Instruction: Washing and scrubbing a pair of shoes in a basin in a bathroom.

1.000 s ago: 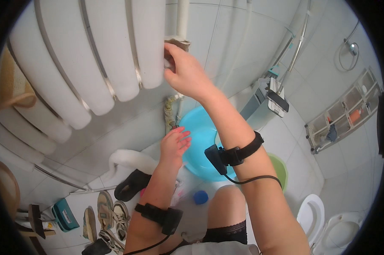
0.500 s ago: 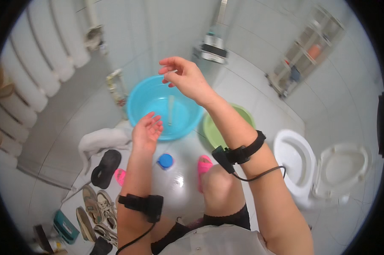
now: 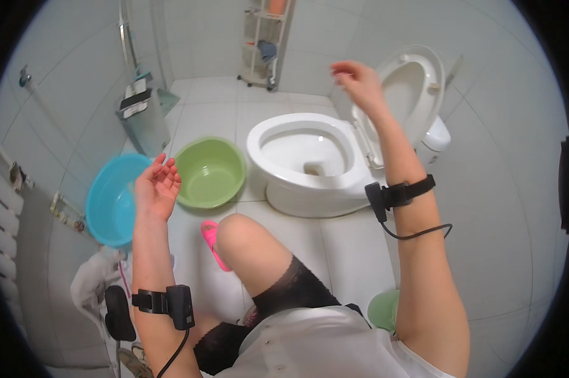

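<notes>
My left hand (image 3: 158,188) hangs palm up and open over the floor, fingers loosely curled, with nothing in it. It overlaps the edge of a blue basin (image 3: 103,211), and just to its right is a green basin (image 3: 210,173). Higher at the right, my right hand (image 3: 360,88) is raised in front of the upright toilet seat and lid (image 3: 405,88). Its fingers are loosely bent and slightly blurred, and no object shows in them. Below and left of that hand stands the white toilet (image 3: 278,135), its bowl uncovered.
A lidded bin (image 3: 147,120) with long handles stands behind the basins. Farther back is a narrow wheeled rack (image 3: 255,53). Shoes (image 3: 119,313) and a white bent form (image 3: 92,277) lie at lower left. A pale green object (image 3: 383,310) sits beside my right arm.
My view has swung right, so the toilet is now central and the basins are at left. My right hand has moved from above the blue basin to near the raised toilet lid.
</notes>
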`<state>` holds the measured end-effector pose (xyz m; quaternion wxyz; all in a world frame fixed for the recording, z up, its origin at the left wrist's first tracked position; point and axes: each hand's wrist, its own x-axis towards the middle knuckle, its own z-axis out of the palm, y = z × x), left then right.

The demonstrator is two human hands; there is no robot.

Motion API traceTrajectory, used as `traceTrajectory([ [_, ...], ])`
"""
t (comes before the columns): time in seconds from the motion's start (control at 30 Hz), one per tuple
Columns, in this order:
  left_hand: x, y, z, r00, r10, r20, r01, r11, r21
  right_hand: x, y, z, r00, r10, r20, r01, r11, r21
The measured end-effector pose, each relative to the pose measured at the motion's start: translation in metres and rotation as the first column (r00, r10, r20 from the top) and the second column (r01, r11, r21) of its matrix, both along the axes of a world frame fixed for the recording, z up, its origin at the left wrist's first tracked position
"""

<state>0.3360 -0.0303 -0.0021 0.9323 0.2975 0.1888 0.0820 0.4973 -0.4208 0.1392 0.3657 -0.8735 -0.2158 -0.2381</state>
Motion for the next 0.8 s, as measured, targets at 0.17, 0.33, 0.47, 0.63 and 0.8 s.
traceTrajectory([
  [0.17, 0.011, -0.017, 0.017, 0.999, -0.053, -0.006, 0.053, 0.999, 0.008, -0.037, -0.149, 0.056, 0.71, -0.564, 0.422, 0.268, 0.77, 0.579],
  [0.33, 0.035, -0.032, -0.006, 0.991, -0.075, -0.115, 0.06, 0.991, -0.122, -0.033, -0.305, 0.023, 0.559, -0.793, 0.242, 0.659, 0.602, 0.452],
  [0.47, 0.072, -0.083, -0.006, 0.978, -0.178, -0.109, 0.157, 0.972, -0.172, -0.026, -0.321, 0.005, 0.766, -0.642, 0.028, 0.643, 0.765, -0.023],
  [0.63, 0.109, -0.195, 0.007, 0.91, -0.407, -0.084, 0.393, 0.908, -0.143, -0.004, -0.309, -0.004, 0.786, -0.611, -0.095, 0.595, 0.789, -0.153],
  [0.8, 0.107, -0.28, 0.006, 0.801, -0.579, -0.153, 0.574, 0.815, -0.08, 0.012, -0.311, 0.004, 0.73, -0.679, -0.073, 0.622, 0.705, -0.341],
])
